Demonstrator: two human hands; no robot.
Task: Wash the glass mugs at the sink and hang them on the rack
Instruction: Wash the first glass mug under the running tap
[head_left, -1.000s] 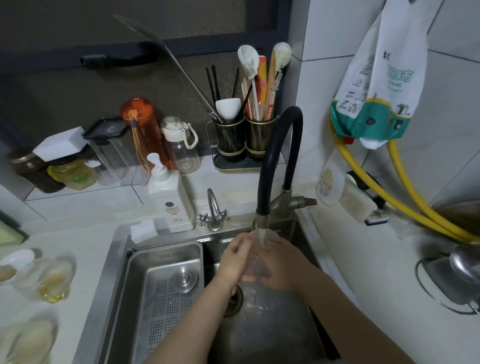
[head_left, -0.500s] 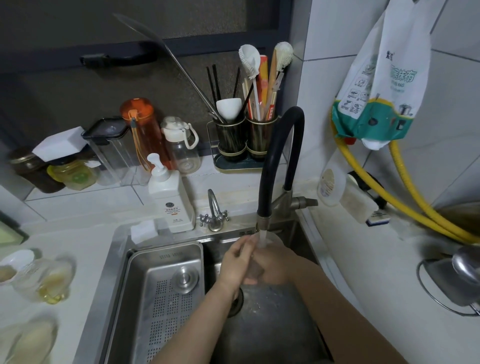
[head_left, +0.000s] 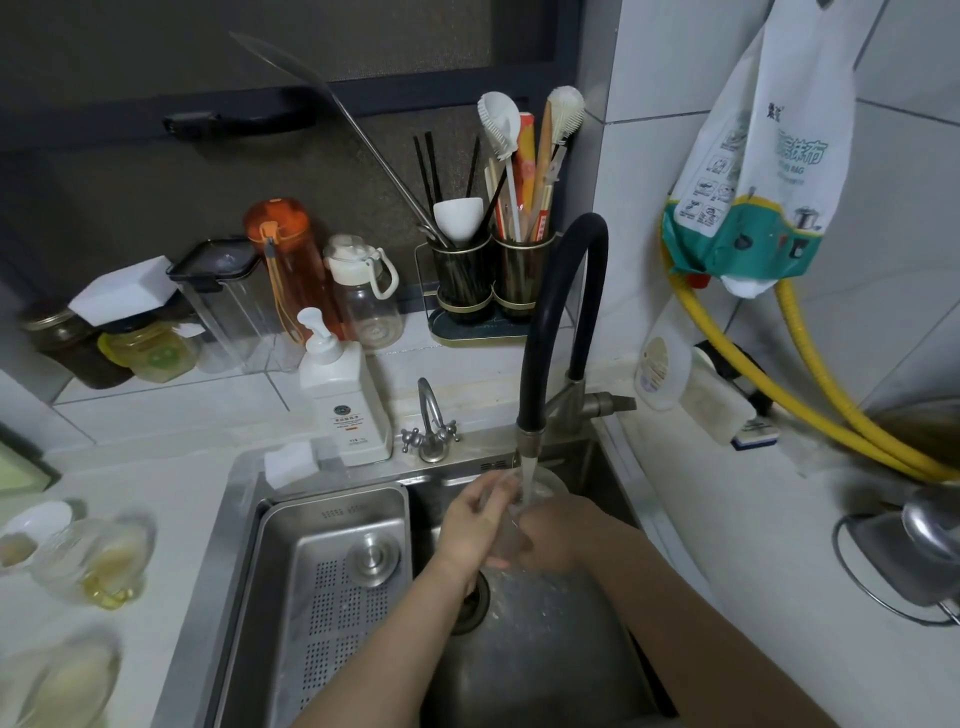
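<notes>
since the frame a second back, the two hands have crept a little up and toward the back of the sink (head_left: 613, 467), closer under the spout, and the right wrist has turned so that less of the mug shows between them. half a second back they sat almost where they are now.

the glass mug (head_left: 540, 486) is over the right basin, directly below the black faucet (head_left: 563, 312), with the stream of water (head_left: 527, 480) running into it. its rim faces up and slightly away toward the back wall, so its long axis stands near upright with a small backward lean; the lower body is hidden behind the fingers and the clear glass is hard to trace, so the handle's side cannot be told.

the left hand (head_left: 475, 525) is curled against the mug's near left side, fingers bent round the glass. the right hand (head_left: 556, 535) wraps it from the right and beneath, fingers folded about the lower part.

a perforated steel tray (head_left: 291, 623) sits in the left basin. on the desk (head_left: 171, 499) at the left stand more glass mugs (head_left: 98, 564), blurred. a white soap pump bottle (head_left: 345, 400) stands behind the sink, just beside a small second tap (head_left: 430, 428).
</notes>
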